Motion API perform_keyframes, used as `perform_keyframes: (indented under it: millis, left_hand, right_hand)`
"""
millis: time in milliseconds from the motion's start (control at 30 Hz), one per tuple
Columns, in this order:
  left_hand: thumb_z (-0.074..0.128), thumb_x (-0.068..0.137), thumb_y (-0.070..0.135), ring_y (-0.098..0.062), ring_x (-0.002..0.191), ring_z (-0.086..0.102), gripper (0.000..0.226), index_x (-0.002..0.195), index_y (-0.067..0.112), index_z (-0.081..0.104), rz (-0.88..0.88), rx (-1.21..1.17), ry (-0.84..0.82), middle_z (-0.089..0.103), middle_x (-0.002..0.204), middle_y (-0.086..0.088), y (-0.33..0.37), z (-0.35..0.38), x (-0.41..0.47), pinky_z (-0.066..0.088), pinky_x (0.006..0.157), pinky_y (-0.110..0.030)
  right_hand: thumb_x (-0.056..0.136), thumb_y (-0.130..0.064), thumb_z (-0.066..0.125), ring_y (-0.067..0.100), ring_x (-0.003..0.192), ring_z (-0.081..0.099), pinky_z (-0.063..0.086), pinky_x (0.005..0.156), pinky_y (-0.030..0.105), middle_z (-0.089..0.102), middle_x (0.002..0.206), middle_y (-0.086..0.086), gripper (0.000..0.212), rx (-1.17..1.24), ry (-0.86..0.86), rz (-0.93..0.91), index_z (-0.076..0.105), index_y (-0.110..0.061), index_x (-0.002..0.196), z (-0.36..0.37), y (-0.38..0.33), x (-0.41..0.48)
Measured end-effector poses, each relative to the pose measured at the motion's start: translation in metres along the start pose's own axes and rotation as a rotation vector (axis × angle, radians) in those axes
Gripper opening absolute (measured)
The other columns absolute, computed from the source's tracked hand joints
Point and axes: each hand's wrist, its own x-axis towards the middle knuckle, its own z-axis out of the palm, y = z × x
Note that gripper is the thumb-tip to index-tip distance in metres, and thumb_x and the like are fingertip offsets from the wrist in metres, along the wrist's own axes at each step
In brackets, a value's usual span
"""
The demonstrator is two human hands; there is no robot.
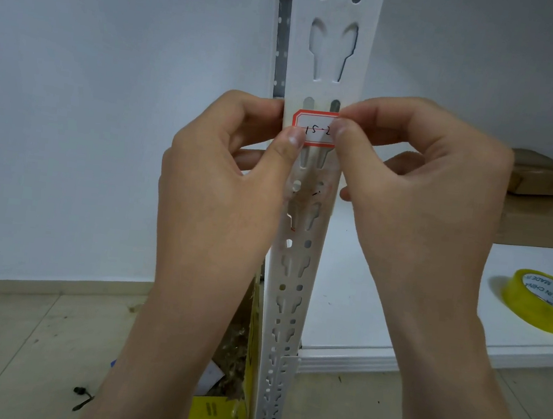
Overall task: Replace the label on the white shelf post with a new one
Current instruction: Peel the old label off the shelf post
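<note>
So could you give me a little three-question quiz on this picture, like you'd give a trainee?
1. True or false: the red-bordered label lies against the white shelf post.
2. Where is the yellow tape roll? A) on the white shelf board to the right; B) hanging on the post; C) in a hand.
3. Fill in: the label is touched by ___ of the hands.
Key: 1 true. 2 A. 3 both: the left hand and the right hand each have a thumb on it.
</note>
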Motion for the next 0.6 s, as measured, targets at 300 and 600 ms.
perform_keyframes:
  millis: [300,600]
  left_hand:
    - [0.071,0.097,0.029,0.009,0.089,0.072,0.018,0.093,0.044,0.062,-0.011,0.009,0.005,0.073,0.094,0.031,0.0004,0.0002,0.0005,0.064,0.079,-0.029]
    - [0.071,0.097,0.03,0.009,0.089,0.072,0.014,0.098,0.042,0.065,-0.025,0.002,0.003,0.073,0.095,0.029,0.0004,-0.0004,0.0005,0.064,0.078,-0.029]
  right_hand:
    - [0.089,-0.027,0.073,0.009,0.062,0.069,0.06,0.059,0.032,0.072,0.08,-0.02,0.003,0.017,0.026,-0.032,0.073,-0.03,0.089,-0.0019,0.001,0.0003]
    - [0.091,-0.031,0.072,0.003,0.061,0.066,0.061,0.063,0.034,0.071,0.081,-0.021,0.005,-0.02,0.041,-0.087,0.075,-0.03,0.094,0.0007,0.0025,-0.001]
